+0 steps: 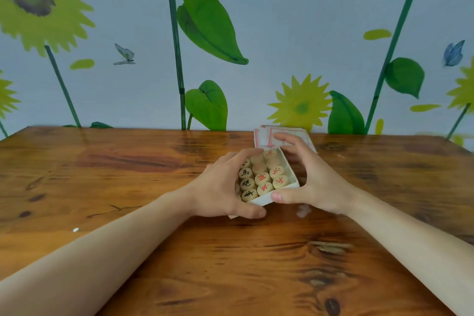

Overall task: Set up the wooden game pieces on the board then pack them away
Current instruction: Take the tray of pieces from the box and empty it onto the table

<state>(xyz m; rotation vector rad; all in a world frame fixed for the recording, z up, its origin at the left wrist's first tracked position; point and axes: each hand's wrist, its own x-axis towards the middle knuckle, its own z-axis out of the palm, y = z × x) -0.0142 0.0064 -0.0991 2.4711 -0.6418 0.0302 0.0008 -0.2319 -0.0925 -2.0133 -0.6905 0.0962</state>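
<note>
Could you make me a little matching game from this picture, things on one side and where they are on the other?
Things:
1. wooden game pieces
2. folded paper board
3. left hand
4. right hand

Places:
A. grips the box's right side
B. lies on the table behind the box
C. packed inside the white box
D. grips the box's left side

Pairs: 1-C, 2-B, 3-D, 4-A

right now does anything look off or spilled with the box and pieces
Nothing spilled. The white box, held between the left hand and right hand, sits tilted, its wooden pieces packed in rows. Some show blank tops. The board sheet lies folded behind it.
</note>
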